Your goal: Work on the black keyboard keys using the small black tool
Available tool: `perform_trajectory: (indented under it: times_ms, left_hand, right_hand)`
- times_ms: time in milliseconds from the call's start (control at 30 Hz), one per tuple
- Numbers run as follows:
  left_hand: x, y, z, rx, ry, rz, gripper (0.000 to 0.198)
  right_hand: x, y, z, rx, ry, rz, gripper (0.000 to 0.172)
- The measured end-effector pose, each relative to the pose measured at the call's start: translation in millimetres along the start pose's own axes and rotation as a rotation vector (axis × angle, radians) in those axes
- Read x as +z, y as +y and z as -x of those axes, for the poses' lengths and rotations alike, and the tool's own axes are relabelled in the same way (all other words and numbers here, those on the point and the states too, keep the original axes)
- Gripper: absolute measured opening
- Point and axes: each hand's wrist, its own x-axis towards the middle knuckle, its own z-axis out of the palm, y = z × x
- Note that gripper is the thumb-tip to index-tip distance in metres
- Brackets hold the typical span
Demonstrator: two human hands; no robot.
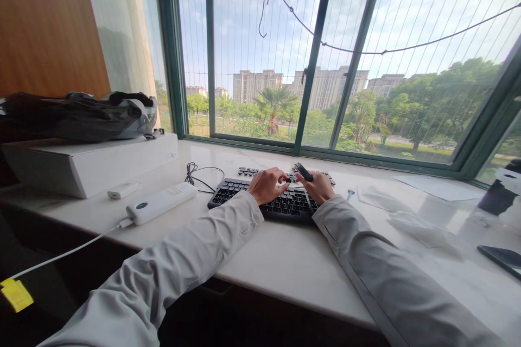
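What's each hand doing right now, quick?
Left hand: curled over the black keyboard, fingertips near the right hand; whether it grips anything cannot be told.
Right hand: closed on a small dark tool.
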Motion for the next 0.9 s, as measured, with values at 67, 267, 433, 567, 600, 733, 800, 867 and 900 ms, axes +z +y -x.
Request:
perform_trajectory:
  times_ms: [67, 267, 433, 567, 600, 733, 800, 867, 900]
  left_hand:
    - [-0.2, 0.3, 0.6, -0.003, -0.003, -0.013, 0.023]
    - [-0.1, 2.2, 1.9, -0.018, -0.007, -0.043, 0.020]
    - [0.2, 3.7, 2.0, -0.041, 0.017, 0.021, 0.020]
    - [1.9, 1.0, 1.6, -0.054, 0.003, 0.053, 0.020]
    - [2.3, 0.0, 1.4, -0.056, 0.002, 0.056, 0.020]
    - [2.1, -3.3, 0.5, -0.077, -0.003, 0.052, 0.020]
    - [0.7, -4.9, 0.0, -0.091, -0.005, 0.038, 0.020]
    - [-1.4, -6.9, -0.7, -0.107, -0.003, 0.018, 0.019]
    - [-2.5, -8.1, -1.1, -0.115, -0.002, 0.005, 0.019]
  right_hand:
    - [4.1, -3.9, 1.2, -0.032, -0.055, 0.003, 0.046]
    - [8.0, -7.4, 2.4, -0.076, -0.096, -0.017, 0.055]
    - [10.2, -3.4, 1.8, -0.096, -0.106, -0.046, 0.055]
    - [9.9, -5.8, 2.8, -0.085, -0.124, -0.033, 0.054]
    - [8.7, -6.7, 3.0, -0.079, -0.123, -0.022, 0.052]
    - [-1.4, -7.6, 3.1, 0.004, -0.085, 0.153, 0.037]
    - [-7.2, -5.9, 3.4, 0.058, -0.091, 0.340, 0.029]
    - [-11.2, -3.7, 4.1, 0.080, -0.143, 0.490, 0.026]
    - [-12.1, -2.8, 4.4, 0.082, -0.183, 0.531, 0.027]
